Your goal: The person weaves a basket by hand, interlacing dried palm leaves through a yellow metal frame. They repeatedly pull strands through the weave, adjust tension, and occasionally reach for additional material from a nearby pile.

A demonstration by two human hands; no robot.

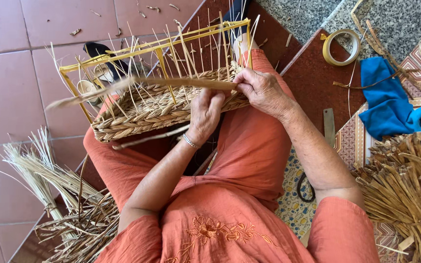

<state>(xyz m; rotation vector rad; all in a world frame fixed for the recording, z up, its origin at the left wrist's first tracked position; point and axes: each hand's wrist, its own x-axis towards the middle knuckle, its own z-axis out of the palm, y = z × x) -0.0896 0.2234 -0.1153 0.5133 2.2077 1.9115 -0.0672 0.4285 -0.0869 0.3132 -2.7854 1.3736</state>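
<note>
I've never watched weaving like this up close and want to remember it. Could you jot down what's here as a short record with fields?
Work piece: half-woven basket on a yellow frame, resting on the person's lap
Left hand: at the basket's woven rim
Right hand: pinching a long flat strand that runs across the basket
Left side: pale straw bundle on the tiled floor
Right side: tape roll, blue cloth, dried reed pile
Clothing: orange embroidered garment

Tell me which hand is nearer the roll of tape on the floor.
Right. The right hand grips the straw strand at the basket's near end, on the side toward the tape roll. The left hand sits farther from it, against the basket's woven edge.
</note>
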